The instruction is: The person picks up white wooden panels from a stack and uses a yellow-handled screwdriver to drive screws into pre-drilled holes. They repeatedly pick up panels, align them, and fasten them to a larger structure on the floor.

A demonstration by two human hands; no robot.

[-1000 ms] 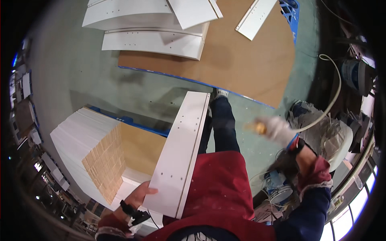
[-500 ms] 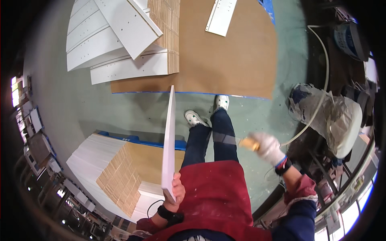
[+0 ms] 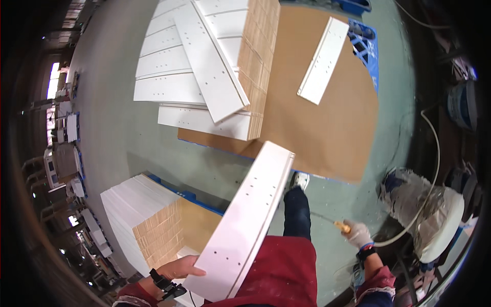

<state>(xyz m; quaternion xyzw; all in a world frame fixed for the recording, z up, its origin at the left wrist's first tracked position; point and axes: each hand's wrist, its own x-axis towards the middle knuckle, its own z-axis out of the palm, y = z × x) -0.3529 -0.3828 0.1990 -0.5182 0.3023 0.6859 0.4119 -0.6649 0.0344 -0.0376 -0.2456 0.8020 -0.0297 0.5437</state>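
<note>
My left hand (image 3: 181, 267) grips the near end of a long white board (image 3: 243, 217), thumb on its drilled face and the fingers hidden behind. The board slants up and away, its broad face toward me, with small holes and a groove along one edge. Off to the right, my gloved right hand (image 3: 358, 236) is closed round a yellow air blow gun (image 3: 341, 225). Its thin nozzle points left, and a pale hose (image 3: 409, 225) runs up to the hand. Between the gun and the board there is a gap.
Ahead, fanned white drilled boards (image 3: 169, 61) are stacked on a brown sheet (image 3: 327, 138) over a blue pallet (image 3: 365, 48). One loose white board (image 3: 324, 61) lies on that sheet. Another board stack (image 3: 148, 215) stands at left. A plastic-wrapped item (image 3: 409, 199) is at right.
The board has turned from edge-on to showing its drilled face, and its near end has moved left with my left hand. My right hand has lowered with the blow gun. The view has shifted.
</note>
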